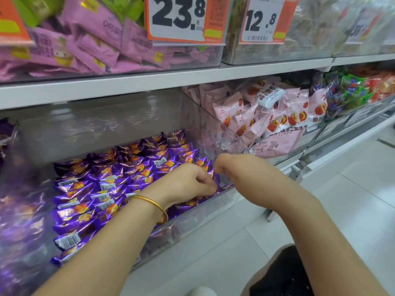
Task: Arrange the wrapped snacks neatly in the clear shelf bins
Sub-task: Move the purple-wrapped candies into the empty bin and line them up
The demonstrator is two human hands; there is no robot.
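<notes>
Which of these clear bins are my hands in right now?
The lower-shelf bin of shiny purple-wrapped snacks: left hand and right hand both reach over its front right corner. The pink-packet bin to its right has no hand inside.

the right hand (233,169) hides its own fingers; the price tag (359,28) at upper right is too blurred to read.

- A shop: the snack aisle of a grocery.
- Orange price tags (177,18) hang on the upper bins, reading "23.8" and "12.8" in bold figures; the second carries a barcode.
- White shelves (149,82) run in tiers, lined with clear bins (203,216) side by side.
- Each bin holds many of one sort: purple packs (106,184), pink packs (267,116), mauve packs (85,45) above, mixed sweets (350,90) further right.
- Pale floor tiles (352,199) lie below.
</notes>
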